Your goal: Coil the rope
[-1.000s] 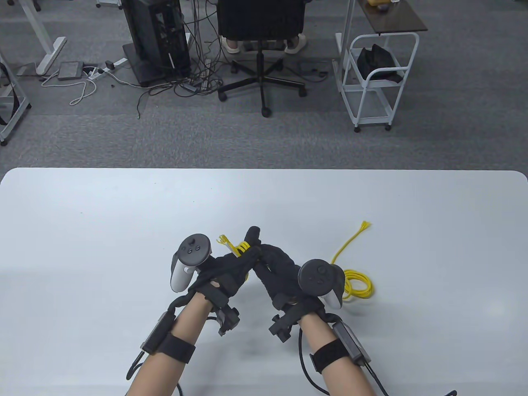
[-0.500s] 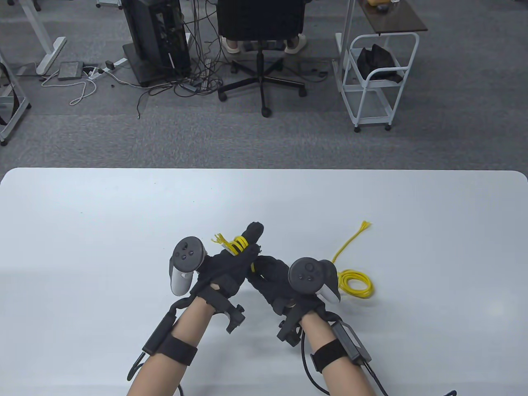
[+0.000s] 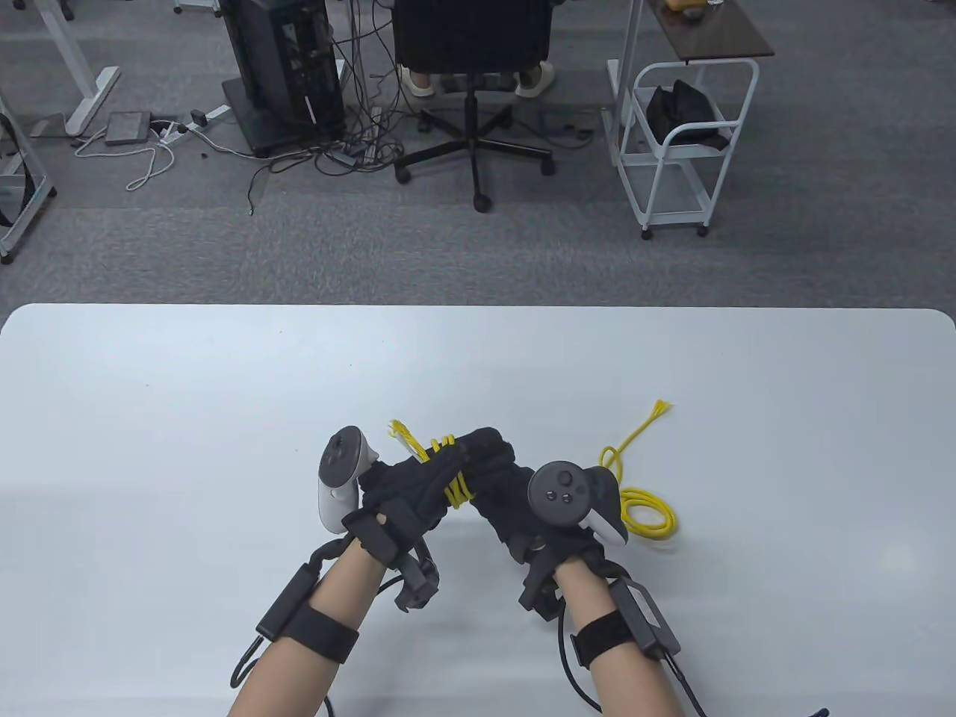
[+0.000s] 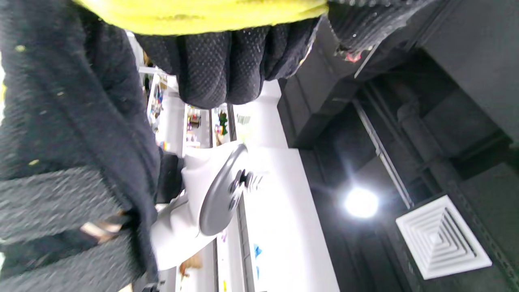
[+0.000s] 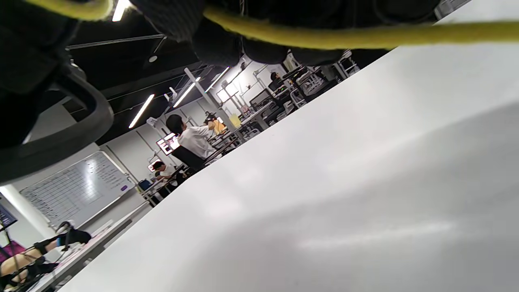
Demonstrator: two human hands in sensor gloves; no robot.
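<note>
Now | your left hand [image 3: 407, 489] is holding rope [image 3: 452, 485] turns wrapped around its fingers | your right hand [image 3: 497, 478] is gripping the strand beside them | slack is lying looped on the table [image 3: 187, 418] at right | risk: loosening tension is letting turns slip off.

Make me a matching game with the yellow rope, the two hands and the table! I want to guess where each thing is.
Things:
1. left hand
2. right hand
3. loose rope loops
4. frayed rope end

Places or states:
A. lying on the table, right of the hands
B. farthest away on the table, right of the hands
C. has yellow rope wound around its fingers
D. pressed against the other hand, white-and-grey tracker on its back pointing right

Pairs: 1-C, 2-D, 3-A, 4-B
</note>
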